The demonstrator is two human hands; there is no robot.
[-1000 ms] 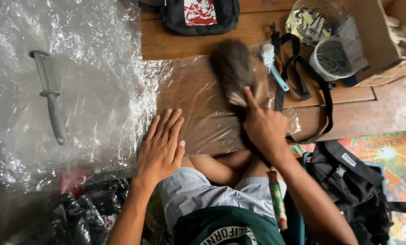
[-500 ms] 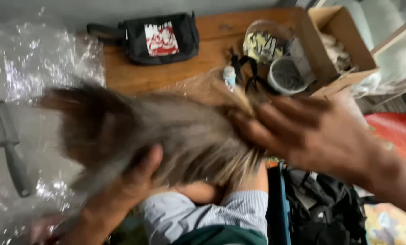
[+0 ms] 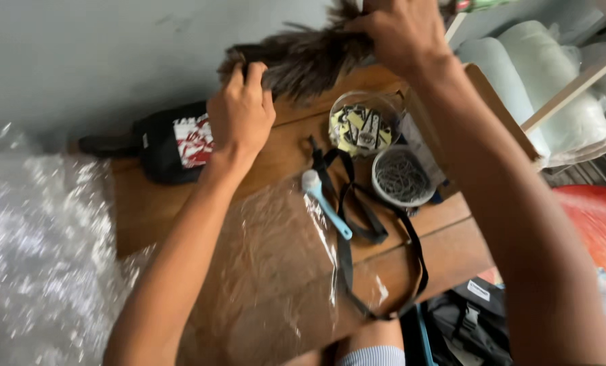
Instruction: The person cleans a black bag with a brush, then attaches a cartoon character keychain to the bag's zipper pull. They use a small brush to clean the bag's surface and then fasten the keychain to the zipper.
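A brown feather duster (image 3: 303, 57) is being held up above the wooden tabletop (image 3: 147, 210), well clear of the clutter — the right hand (image 3: 401, 34) is clenched around its handle end, while the left hand (image 3: 240, 115) is gripping the feathers, apparently so the plume is being steadied and bunched.

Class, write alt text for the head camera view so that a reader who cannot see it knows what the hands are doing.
Both hands hold a brown feather duster up above a wooden board: left hand on the feathers, right hand near the top edge. Below lie a black strap, a blue-handled brush, two round containers, clear plastic film and bubble wrap.
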